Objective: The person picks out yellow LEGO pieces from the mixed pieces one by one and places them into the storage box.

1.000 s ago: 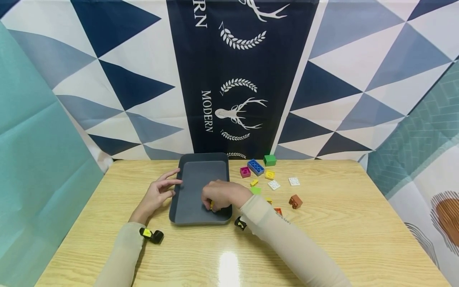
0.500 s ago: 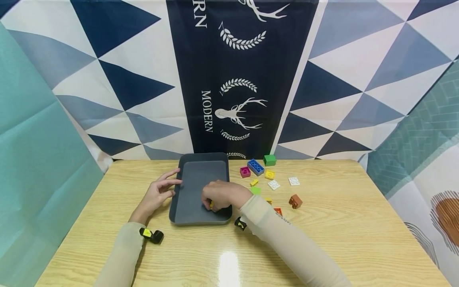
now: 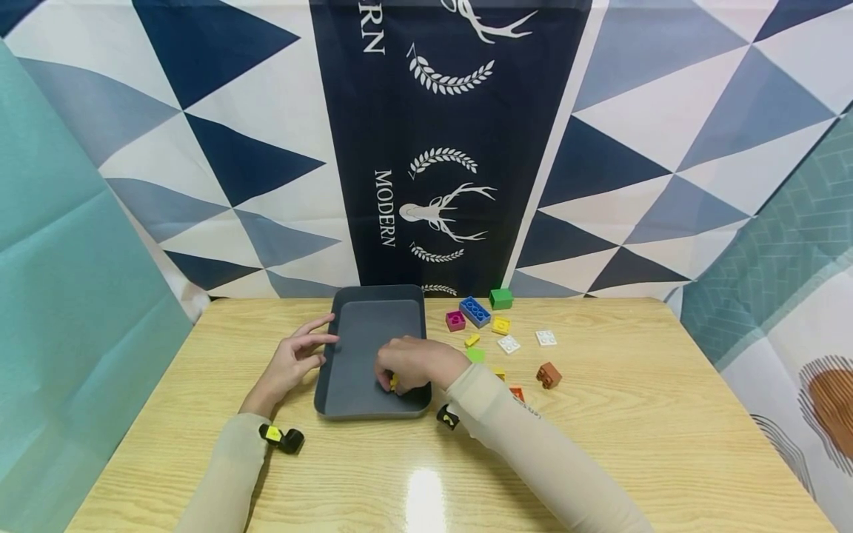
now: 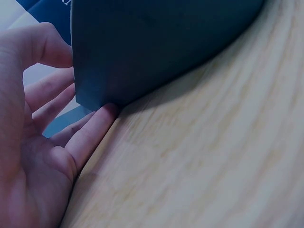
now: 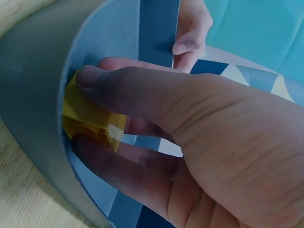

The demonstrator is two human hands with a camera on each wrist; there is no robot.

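The right hand (image 3: 415, 361) reaches down inside a dark grey tray (image 3: 355, 348), near its front right corner. Between thumb and fingers it pinches a yellow toy brick (image 5: 92, 107), which in the right wrist view sits just behind the tray's near wall. Only a sliver of that brick shows in the head view. The left hand (image 3: 298, 355) touches the tray's left side with relaxed, spread fingers. Seen from the left wrist, its thumb is at the wall's edge and a fingertip (image 4: 111, 109) lies at the wall's foot, close to the wooden table (image 4: 204, 156).
Right of the tray lie a magenta brick (image 3: 456, 320), a blue brick (image 3: 474, 312), a green brick (image 3: 501, 298), white bricks (image 3: 546, 337), a brown brick (image 3: 549, 374) and several others. The right forearm partly covers an orange brick (image 3: 517, 392). A patterned cloth (image 3: 460, 148) hangs behind.
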